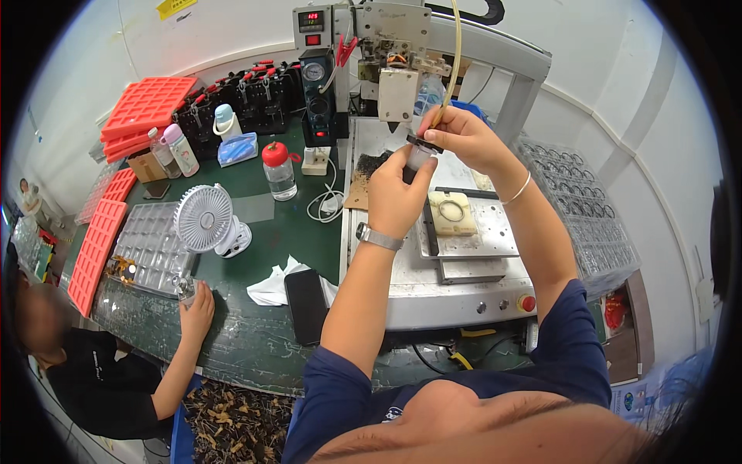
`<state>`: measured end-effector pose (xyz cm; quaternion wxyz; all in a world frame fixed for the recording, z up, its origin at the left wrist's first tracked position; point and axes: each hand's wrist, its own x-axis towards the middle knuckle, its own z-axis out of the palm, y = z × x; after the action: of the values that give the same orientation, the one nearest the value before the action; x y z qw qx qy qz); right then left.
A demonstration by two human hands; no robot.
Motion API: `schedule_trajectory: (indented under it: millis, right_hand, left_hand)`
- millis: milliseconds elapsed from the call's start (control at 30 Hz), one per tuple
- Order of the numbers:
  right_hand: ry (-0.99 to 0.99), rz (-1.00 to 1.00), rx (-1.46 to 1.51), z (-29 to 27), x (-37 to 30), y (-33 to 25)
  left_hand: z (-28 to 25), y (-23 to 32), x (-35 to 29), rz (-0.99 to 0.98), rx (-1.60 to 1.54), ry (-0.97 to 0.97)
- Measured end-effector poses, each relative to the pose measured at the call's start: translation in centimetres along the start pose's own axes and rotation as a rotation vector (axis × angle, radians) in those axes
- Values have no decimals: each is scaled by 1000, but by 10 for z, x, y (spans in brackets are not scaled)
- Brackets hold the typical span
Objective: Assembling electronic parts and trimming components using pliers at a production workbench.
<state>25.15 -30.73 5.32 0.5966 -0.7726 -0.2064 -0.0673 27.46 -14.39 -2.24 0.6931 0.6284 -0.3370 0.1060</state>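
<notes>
My left hand (396, 193) is wrapped around a pale, translucent syringe barrel (418, 158) with a dark lower end. At the barrel's top sits a black cap (422, 144), pinched by the fingers of my right hand (473, 145). A yellowish tube (455, 62) comes down from above to my right fingers. Whether the cap is seated on the barrel, I cannot tell. Just beyond my hands hangs the dispensing machine's head (398, 94) with a dark pointed tip. Below them, a thin ring (451, 210) lies on a cream block (456, 224) on the metal fixture.
A white fan (205, 219), a red-lidded bottle (280, 174) and a black phone (304, 305) stand or lie on the green table (247, 340) to my left. A co-worker's hand (198, 309) is there too. Stacked clear trays (576, 209) of rings flank the right.
</notes>
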Motion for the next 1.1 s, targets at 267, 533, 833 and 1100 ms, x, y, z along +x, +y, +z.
schedule_trajectory:
  millis: [267, 533, 833, 1100]
  right_hand:
    - [35, -34, 45, 1, -6, 14]
    - [67, -23, 33, 0, -6, 20]
    - [114, 3, 115, 11, -2, 20]
    - [58, 64, 143, -7, 0, 13]
  left_hand:
    - [0, 1, -2, -36, 2, -49]
    - [7, -2, -4, -76, -67, -14]
    - [11, -10, -4, -137, -163, 20]
    - [7, 1, -3, -86, -69, -18]
